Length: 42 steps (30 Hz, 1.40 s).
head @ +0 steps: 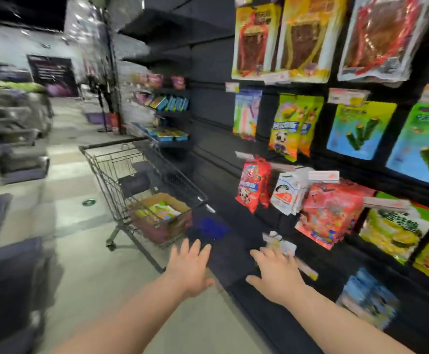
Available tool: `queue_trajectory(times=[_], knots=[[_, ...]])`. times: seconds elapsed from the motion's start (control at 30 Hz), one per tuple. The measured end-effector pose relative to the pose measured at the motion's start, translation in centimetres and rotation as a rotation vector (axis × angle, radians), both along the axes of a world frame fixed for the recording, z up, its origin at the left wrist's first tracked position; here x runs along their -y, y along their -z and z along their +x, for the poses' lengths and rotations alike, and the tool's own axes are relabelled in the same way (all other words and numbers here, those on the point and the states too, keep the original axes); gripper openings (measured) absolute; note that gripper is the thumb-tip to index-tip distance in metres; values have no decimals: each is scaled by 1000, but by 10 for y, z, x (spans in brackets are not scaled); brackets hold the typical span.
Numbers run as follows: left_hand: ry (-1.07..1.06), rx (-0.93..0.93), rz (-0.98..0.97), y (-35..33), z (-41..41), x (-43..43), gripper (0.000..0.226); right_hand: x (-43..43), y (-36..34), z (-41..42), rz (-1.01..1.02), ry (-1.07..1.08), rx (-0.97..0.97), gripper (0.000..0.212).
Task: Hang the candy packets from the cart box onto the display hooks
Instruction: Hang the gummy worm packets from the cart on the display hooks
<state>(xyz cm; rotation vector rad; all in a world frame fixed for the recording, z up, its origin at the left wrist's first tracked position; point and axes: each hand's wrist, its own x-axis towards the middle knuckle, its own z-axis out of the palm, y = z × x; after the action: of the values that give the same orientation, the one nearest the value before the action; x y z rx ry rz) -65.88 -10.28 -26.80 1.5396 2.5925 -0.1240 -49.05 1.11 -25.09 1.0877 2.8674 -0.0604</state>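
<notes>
A cardboard box [180, 221] sits in the near end of a wire shopping cart [121, 169], with colourful candy packets [161, 210] lying inside it. My left hand [189, 267] is stretched forward just short of the cart, fingers spread, holding nothing. Low in front of the display wall, my right hand [277, 272] is also spread and empty, just below a small pale packet [281, 244] hanging low there. Red candy packets [253, 185] and white ones [288, 194] hang on hooks above it. The frame is motion-blurred.
The black display wall [213, 111] on the right carries rows of hanging snack bags, green ones [295, 126] and blue ones [359, 131]. Shelves with boxed goods [170, 103] stand beyond the cart. Dark display units [16, 154] line the left side of the tiled aisle.
</notes>
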Motion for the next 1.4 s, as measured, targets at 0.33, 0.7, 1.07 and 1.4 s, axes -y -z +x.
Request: queue_trajectory(times=[0.33, 0.7, 1.07, 1.4], knots=[[-174, 2, -28, 18, -113, 72, 86, 24, 21, -134, -103, -126, 92, 65], [-346, -19, -97, 23, -228, 27, 84, -51, 40, -277, -169, -273, 98, 67], [-386, 36, -123, 27, -309, -77, 84, -166, 35, -383, -232, -329, 141, 67], [-393, 58, -179, 42, -395, -97, 84, -184, 62, -459, -242, -341, 173, 68]])
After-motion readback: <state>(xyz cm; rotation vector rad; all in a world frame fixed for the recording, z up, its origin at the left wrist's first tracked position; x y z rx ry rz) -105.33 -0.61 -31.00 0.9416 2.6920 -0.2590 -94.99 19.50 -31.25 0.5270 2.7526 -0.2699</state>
